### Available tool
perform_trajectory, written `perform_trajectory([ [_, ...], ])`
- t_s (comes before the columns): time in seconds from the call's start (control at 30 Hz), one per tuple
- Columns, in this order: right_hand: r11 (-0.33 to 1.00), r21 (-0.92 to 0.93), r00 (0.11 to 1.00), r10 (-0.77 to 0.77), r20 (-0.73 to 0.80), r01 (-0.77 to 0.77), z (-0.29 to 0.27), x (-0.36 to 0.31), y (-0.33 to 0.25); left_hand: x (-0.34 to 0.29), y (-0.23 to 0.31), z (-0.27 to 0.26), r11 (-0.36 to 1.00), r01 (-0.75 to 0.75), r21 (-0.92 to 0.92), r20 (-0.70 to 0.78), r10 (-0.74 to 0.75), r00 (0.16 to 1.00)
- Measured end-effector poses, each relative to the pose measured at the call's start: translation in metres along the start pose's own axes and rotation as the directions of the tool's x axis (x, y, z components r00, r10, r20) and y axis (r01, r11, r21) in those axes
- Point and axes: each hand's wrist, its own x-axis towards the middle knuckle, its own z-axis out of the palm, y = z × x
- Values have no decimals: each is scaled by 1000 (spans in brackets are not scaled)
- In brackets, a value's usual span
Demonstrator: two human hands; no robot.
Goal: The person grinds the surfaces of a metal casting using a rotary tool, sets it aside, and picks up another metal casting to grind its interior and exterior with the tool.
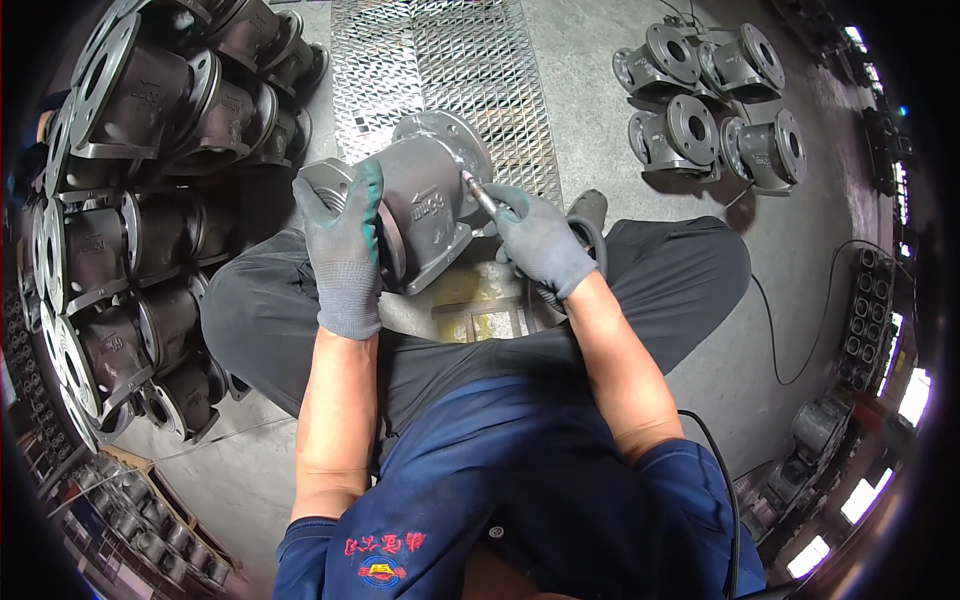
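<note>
The gloved right hand has its fingers closed around a slim metal tool; the palm hides its back end, and whether its tip touches the pipe fitting cannot be made out. The gloved left hand grips the fitting's left end, covering part of that rim; some of its fingertips are hidden.

The fitting sits between the person's knees, in front of the lap; what bears its weight is hard to see. It is dull dark gray metal, a stout barrel with a wide round rim at each end, a raised arrow and lettering on its side, and a bright patch near the tool tip. Its long axis slants from lower left to upper right, the far rim pointing away from the person.

Beyond the fitting lies a metal grating. Left of it, stacked fittings run into the dark picture edge; farther right stand four more fittings.
</note>
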Motion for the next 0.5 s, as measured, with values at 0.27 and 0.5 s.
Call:
perform_trajectory([
  [0.27, 996, -88, 999, 21, 44, -17, 1, -6, 8, 3, -6, -3, 999, 53, -6, -43, -53, 998],
  [0.5, 992, -121, 998, -42, 46, 47, -13, -10, 24, 6, -1, -8, 997, 81, -22, 26, -80, 996],
])
